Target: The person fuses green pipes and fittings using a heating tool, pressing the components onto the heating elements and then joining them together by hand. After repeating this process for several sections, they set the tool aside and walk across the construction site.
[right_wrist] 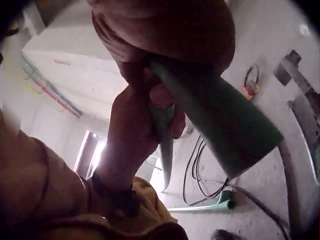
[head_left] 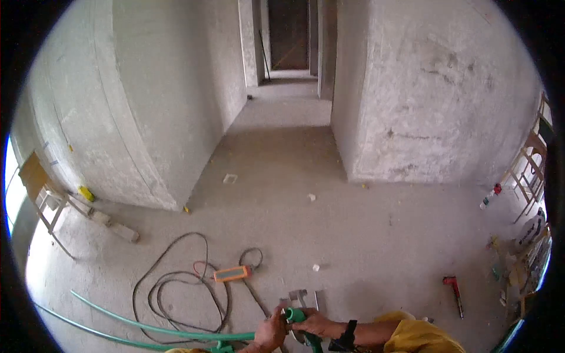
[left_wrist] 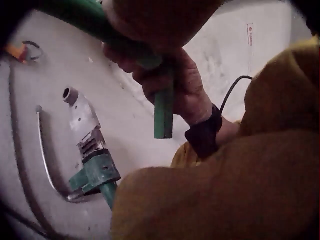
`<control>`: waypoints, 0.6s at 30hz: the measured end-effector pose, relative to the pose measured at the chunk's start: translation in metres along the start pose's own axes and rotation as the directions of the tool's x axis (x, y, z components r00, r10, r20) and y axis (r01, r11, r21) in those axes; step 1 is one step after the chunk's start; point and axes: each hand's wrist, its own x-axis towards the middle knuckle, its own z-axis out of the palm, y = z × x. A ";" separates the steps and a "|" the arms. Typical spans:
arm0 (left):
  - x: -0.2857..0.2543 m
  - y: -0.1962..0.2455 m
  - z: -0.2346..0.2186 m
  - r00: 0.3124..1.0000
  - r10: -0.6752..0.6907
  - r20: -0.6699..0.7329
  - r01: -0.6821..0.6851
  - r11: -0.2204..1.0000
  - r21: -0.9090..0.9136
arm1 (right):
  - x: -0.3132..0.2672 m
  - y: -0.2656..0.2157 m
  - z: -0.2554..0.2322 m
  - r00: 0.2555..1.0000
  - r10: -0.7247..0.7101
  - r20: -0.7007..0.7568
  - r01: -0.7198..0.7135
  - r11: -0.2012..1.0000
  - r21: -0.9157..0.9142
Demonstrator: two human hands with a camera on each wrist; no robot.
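My left hand (head_left: 272,332) grips a long green plastic pipe (head_left: 194,336) near its end; the pipe runs off to the left. Right beside it, my right hand (head_left: 315,323) holds a short green pipe piece (head_left: 295,315) whose round open end faces up. The two hands meet at the joint, and fingers hide where the pieces come together. In the left wrist view, the short piece's lower end (left_wrist: 164,117) sticks out below the right hand. A pipe welding tool (left_wrist: 97,167) with a green body and metal heating plate stands on the floor near the hands.
A black cable (head_left: 162,288) lies coiled at left beside an orange device (head_left: 232,273). A red-handled tool (head_left: 453,288) lies on the floor at right. Another green pipe (head_left: 106,334) and a green tee fitting (head_left: 222,347) are at lower left. Bare concrete walls (head_left: 429,94) flank a corridor.
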 end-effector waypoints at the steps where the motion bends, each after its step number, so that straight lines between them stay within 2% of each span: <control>1: 0.006 0.004 -0.003 0.999 0.037 -0.034 -0.036 0.999 0.019 | 0.003 0.001 0.001 1.000 -0.023 -0.018 0.022 0.999 -0.047; 3: 0.012 0.006 -0.007 0.988 -0.103 -0.114 0.086 0.986 -0.145 | 0.010 0.007 0.006 0.998 -0.061 -0.033 0.058 0.994 -0.097; 5: 0.018 -0.005 -0.008 0.992 -0.055 -0.111 0.043 0.993 -0.106 | 0.015 0.021 0.011 1.000 -0.011 -0.027 0.004 0.970 -0.244; 6: 0.022 -0.015 -0.009 0.996 -0.024 -0.088 0.017 0.997 -0.081 | 0.017 0.030 0.012 0.999 -0.024 -0.024 0.017 0.969 -0.248; 8: 0.028 -0.028 -0.010 0.999 0.030 -0.030 -0.032 0.999 -0.038 | 0.021 0.043 0.008 0.966 -0.257 0.006 0.240 0.892 -0.383; 10: 0.029 -0.039 -0.019 0.998 0.059 0.004 -0.058 0.998 -0.022 | 0.028 0.053 0.005 0.950 -0.310 -0.036 0.263 0.856 -0.445; 11: 0.028 -0.044 -0.038 0.970 0.016 0.243 0.001 0.997 -0.072 | 0.028 0.054 0.005 0.929 -0.361 -0.075 0.278 0.818 -0.503; 12: 0.026 -0.042 -0.055 0.882 -0.017 0.471 0.075 0.992 -0.106 | 0.023 0.041 0.004 0.930 -0.359 -0.076 0.275 0.820 -0.502; 13: 0.019 -0.036 -0.066 0.879 0.255 0.404 -0.316 0.944 0.091 | 0.016 0.028 -0.002 0.926 -0.366 -0.087 0.277 0.820 -0.501; 14: 0.014 -0.026 -0.072 0.880 0.249 0.404 -0.308 0.947 0.088 | 0.009 0.012 -0.003 0.924 -0.371 -0.094 0.278 0.821 -0.499; 16: 0.005 -0.009 -0.071 0.856 0.412 0.313 -0.479 0.860 0.177 | -0.002 -0.006 0.003 0.920 -0.376 -0.115 0.296 0.855 -0.427; 17: -0.003 -0.005 -0.062 0.883 0.403 0.243 -0.459 0.851 0.256 | -0.005 -0.011 0.003 0.911 -0.385 -0.144 0.316 0.879 -0.356; 18: -0.005 -0.004 -0.058 0.885 0.398 0.243 -0.453 0.857 0.247 | -0.007 -0.013 0.003 0.916 -0.375 -0.142 0.306 0.883 -0.355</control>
